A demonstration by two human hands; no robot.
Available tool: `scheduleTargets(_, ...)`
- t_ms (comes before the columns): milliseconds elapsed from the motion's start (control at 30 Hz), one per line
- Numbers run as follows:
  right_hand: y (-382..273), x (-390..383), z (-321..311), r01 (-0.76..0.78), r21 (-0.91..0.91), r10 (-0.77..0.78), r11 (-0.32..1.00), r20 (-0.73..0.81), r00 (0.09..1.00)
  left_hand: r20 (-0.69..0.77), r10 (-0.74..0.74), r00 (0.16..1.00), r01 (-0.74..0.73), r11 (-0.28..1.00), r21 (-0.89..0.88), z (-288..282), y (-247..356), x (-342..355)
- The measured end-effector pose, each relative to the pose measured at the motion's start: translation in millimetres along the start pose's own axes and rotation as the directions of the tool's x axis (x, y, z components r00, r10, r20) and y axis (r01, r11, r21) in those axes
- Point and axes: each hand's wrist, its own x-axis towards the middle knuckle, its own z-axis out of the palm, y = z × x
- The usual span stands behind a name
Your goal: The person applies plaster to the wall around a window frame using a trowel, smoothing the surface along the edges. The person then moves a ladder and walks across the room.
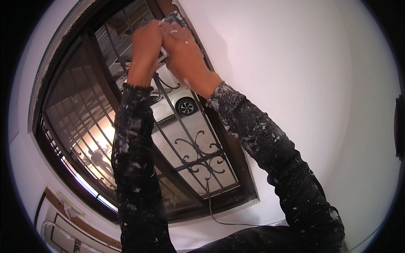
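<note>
Both of my arms reach up to the upper part of a dark-framed window. My left hand (146, 44) is closed, its fingers bent away from view against the right hand; what it grips is hidden. Beside it, my right hand (181, 50) curls its fingers round a small dark, white-smeared thing (176, 18) whose kind I cannot make out. That thing shows above the knuckles, close to the right side of the window frame (196, 40). A bit of white shows between the two hands. White specks dot the right hand and both black sleeves.
Scrolled metal bars (196, 145) cross the window, with a white car (166, 105) outside. A plain white wall (287, 63) lies to the right. A thin cable (215, 217) hangs from the bars and runs along below the sill. A wood-edged object (69, 211) stands lower left.
</note>
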Motion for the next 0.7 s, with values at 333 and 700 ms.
scheduleTargets(333, 1.4, 8.7, -0.7, 0.027, 0.125, -0.010, 0.992, -0.139, 0.990, -0.025, 0.077, 0.997, -0.073, 0.986, 0.148, 8.6, 11.2, 14.2)
scheduleTargets(700, 2.8, 19.7, 2.5, -0.001, 0.130, 0.023, 0.992, -0.165, 0.986, 0.133, 0.238, 0.962, -0.272, 0.868, 0.416, -6.7, 0.7, 49.4)
